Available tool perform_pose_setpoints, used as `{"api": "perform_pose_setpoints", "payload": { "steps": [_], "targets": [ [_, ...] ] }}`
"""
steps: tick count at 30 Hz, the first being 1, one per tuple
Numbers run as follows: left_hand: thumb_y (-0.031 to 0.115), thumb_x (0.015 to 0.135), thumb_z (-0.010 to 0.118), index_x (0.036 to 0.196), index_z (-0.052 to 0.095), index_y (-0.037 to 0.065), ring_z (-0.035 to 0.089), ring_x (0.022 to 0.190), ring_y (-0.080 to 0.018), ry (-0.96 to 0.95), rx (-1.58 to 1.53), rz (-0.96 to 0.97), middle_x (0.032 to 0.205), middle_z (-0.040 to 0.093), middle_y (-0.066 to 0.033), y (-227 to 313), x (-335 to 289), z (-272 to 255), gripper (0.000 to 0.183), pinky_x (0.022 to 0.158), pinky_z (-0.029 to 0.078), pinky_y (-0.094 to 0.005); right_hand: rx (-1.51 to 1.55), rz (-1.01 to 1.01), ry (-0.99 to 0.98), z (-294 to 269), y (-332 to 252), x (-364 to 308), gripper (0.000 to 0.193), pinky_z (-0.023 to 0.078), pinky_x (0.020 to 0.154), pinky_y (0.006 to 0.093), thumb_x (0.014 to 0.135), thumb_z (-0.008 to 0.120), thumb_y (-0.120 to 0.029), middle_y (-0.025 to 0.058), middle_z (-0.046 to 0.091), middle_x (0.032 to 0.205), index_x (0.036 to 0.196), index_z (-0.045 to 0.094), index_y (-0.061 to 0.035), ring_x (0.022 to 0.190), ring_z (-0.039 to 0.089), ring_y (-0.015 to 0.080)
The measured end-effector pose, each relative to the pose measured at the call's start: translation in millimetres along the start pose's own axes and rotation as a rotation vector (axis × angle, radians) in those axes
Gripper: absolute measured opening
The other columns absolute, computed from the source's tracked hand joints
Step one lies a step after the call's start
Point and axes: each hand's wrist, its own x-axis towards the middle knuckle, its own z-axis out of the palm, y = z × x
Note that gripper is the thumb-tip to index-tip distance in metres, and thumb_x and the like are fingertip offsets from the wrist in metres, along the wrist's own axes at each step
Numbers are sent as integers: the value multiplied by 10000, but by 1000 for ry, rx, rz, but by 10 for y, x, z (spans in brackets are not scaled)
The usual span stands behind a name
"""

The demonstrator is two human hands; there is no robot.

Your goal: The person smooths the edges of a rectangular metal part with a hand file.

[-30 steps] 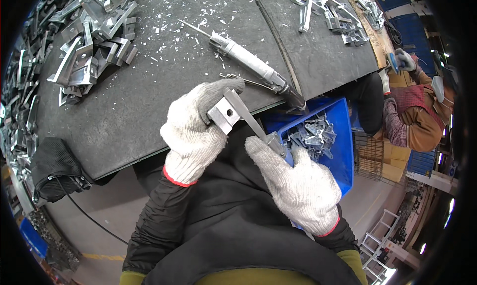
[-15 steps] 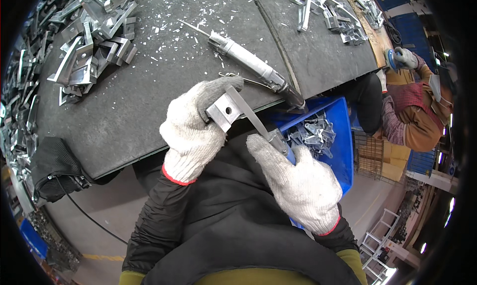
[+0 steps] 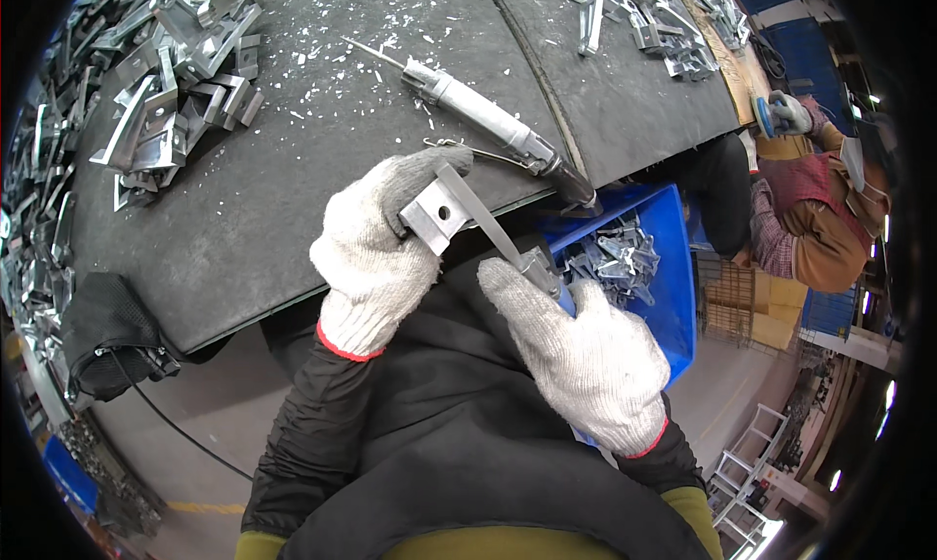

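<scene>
A silver metal bracket (image 3: 434, 215) spans the gap between my two gloved hands, its holed plate turned up and a narrow flat arm slanting down to the right. My left hand (image 3: 376, 238) grips the plate end, with the thumb and fingers closed around it. My right hand (image 3: 586, 350) is closed at the far end of the arm, where a small metal block shows above the fingers. A bluish patch shows between its thumb and fingers; I cannot tell what it is. Beyond the hands, a silver pneumatic hand tool (image 3: 478, 108) with a thin pointed tip lies on the dark table (image 3: 283, 219).
Metal brackets pile up at the left (image 3: 161, 121), and more lie at the far right (image 3: 649, 23). A blue bin (image 3: 675, 277) of metal parts stands beside my right hand. A black mesh pouch (image 3: 107, 316) hangs at the table's left edge. Another person (image 3: 810, 189) works at right.
Both hands and the bracket have shifted very slightly left, and so has the view. The grip on the bracket looks the same.
</scene>
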Motion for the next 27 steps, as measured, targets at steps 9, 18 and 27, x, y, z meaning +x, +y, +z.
{"api": "perform_pose_setpoints", "payload": {
  "steps": [9,18,27],
  "targets": [
    [-129,800,588,1163,725,-27,734,970,-189,72,-131,-72,1077,760,-146,-45,-5,-36,400,860,564,-288,261,29,-18,-123,65,90,610,567,598,455,882,746,-255,163,623,874,1453,566,-373,673,685,351],
    [3,866,776,1246,641,-40,700,852,-182,284,-368,-155,1105,703,-113,-22,106,-311,406,742,580,-288,696,-118,-217,71,231,379,851,556,829,453,861,779,-327,273,655,1080,1598,368,-219,947,687,422],
    [25,908,626,1320,628,54,636,784,-98,-147,291,-288,946,679,-20,543,1564,35,413,698,532,-262,792,-310,-197,149,248,829,880,559,747,510,837,765,-344,279,693,1070,1579,337,-144,869,688,468]
  ]
}}
